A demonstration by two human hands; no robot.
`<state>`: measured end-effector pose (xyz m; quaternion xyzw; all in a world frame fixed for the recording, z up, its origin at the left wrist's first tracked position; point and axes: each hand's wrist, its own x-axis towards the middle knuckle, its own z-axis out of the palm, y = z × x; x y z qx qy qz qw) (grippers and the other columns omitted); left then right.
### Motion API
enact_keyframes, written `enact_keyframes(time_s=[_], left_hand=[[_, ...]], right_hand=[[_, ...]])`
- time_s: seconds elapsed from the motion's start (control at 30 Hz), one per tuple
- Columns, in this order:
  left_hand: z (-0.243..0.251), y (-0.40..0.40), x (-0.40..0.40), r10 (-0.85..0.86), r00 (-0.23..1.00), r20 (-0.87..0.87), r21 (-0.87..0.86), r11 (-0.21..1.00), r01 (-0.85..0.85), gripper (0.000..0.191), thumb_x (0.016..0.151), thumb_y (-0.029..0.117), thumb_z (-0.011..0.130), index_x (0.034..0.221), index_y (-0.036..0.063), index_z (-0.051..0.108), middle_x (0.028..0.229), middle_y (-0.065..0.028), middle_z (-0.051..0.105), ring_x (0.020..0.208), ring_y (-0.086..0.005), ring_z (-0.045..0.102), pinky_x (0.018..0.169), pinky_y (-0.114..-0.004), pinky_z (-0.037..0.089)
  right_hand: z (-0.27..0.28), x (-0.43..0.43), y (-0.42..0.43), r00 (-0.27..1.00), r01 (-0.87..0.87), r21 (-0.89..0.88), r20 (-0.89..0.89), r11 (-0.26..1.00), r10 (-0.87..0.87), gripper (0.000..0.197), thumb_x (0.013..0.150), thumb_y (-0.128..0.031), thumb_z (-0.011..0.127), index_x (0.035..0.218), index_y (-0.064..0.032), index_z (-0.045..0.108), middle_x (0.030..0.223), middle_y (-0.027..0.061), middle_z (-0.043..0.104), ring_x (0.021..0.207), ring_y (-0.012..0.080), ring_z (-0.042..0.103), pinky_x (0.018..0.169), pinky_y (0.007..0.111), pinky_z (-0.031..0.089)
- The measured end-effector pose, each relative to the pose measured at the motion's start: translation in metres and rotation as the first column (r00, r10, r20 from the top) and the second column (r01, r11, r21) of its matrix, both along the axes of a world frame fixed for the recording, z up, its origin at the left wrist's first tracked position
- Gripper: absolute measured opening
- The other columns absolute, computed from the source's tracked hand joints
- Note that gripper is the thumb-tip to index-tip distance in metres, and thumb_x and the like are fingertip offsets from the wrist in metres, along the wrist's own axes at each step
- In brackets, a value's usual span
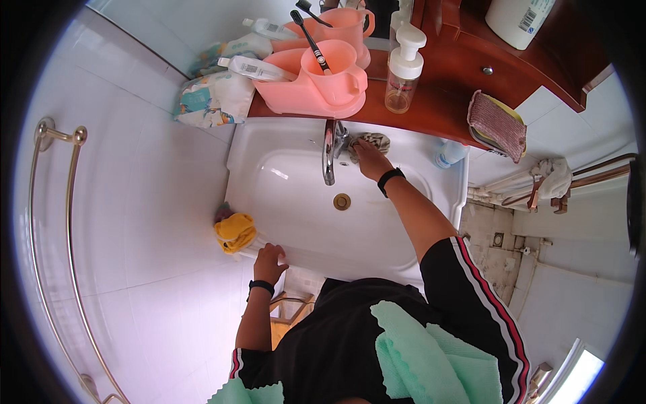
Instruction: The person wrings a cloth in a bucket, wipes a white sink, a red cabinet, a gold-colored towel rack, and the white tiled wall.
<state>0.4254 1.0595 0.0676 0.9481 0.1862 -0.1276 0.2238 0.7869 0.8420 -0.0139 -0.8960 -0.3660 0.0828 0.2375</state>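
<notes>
My right hand (372,160) presses a crumpled grey-brown cloth (376,143) onto the back ledge of a white washbasin (313,237), just right of the chrome faucet (329,154). Part of the cloth is hidden under the fingers. At the basin's front left edge is my left hand (271,263), its fingers apart and nothing in it. Beside that hand, a yellow cloth (235,233) lies over the left front corner, with a dark cloth behind it. A brass-coloured drain (341,202) shows in the basin's bottom.
On the red-brown wooden shelf (434,113) stand a pink toothbrush holder (310,96), a pump bottle (404,76) and a scrubbing sponge (497,123). A small bottle (450,153) rests at the basin's back right. A soft pack (214,98) sits left; a metal towel rail (70,202) lines the wall.
</notes>
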Motion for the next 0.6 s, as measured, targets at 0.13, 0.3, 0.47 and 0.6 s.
enact_keyframes(time_s=[0.13, 0.3, 0.47, 0.6], left_hand=[[-0.004, 0.0, -0.002, -0.006, 1.0, 0.0, 0.006, 1.0, 0.006, 0.034, 0.06, 0.006, 0.079, 0.086, 0.0114, 0.056, 0.092, -0.0086, 0.055, 0.093, -0.0328, 0.054, 0.082, -0.043, 0.047], [-0.01, 0.002, -0.007, 0.014, 0.997, 0.071, -0.018, 1.0, -0.012, 0.035, 0.06, 0.006, 0.079, 0.087, 0.0103, 0.057, 0.089, -0.0094, 0.056, 0.09, -0.0327, 0.054, 0.081, -0.042, 0.046], [-0.008, 0.005, -0.003, 0.014, 0.996, 0.092, -0.046, 0.999, -0.01, 0.036, 0.059, 0.004, 0.079, 0.087, 0.0101, 0.057, 0.091, -0.0097, 0.056, 0.091, -0.0329, 0.055, 0.081, -0.042, 0.047], [-0.011, 0.006, -0.005, 0.001, 0.994, 0.108, -0.047, 0.999, 0.004, 0.037, 0.059, 0.004, 0.079, 0.088, 0.0107, 0.057, 0.092, -0.0099, 0.056, 0.093, -0.034, 0.054, 0.082, -0.042, 0.047]], right_hand=[[0.012, 0.028, -0.015, 0.965, -0.125, 0.093, -0.221, 0.988, 0.143, 0.04, 0.081, 0.0, 0.05, 0.121, 0.0007, 0.053, 0.128, 0.0187, 0.054, 0.121, 0.0342, 0.049, 0.104, 0.04, 0.04], [0.018, 0.014, -0.08, 1.0, -0.003, 0.11, 0.005, 0.994, 0.002, 0.042, 0.079, -0.004, 0.057, 0.121, -0.0013, 0.058, 0.13, 0.0175, 0.054, 0.121, 0.0338, 0.05, 0.106, 0.039, 0.039], [0.017, -0.027, -0.144, 0.99, 0.088, 0.062, 0.101, 0.994, -0.094, 0.039, 0.078, 0.0, 0.058, 0.117, -0.0037, 0.059, 0.139, 0.0143, 0.046, 0.126, 0.0336, 0.045, 0.107, 0.04, 0.039], [0.022, -0.068, -0.183, 0.988, 0.134, 0.022, 0.077, 0.991, -0.135, 0.034, 0.079, 0.005, 0.054, 0.111, -0.0036, 0.061, 0.14, 0.0136, 0.044, 0.127, 0.0333, 0.044, 0.106, 0.04, 0.04]])
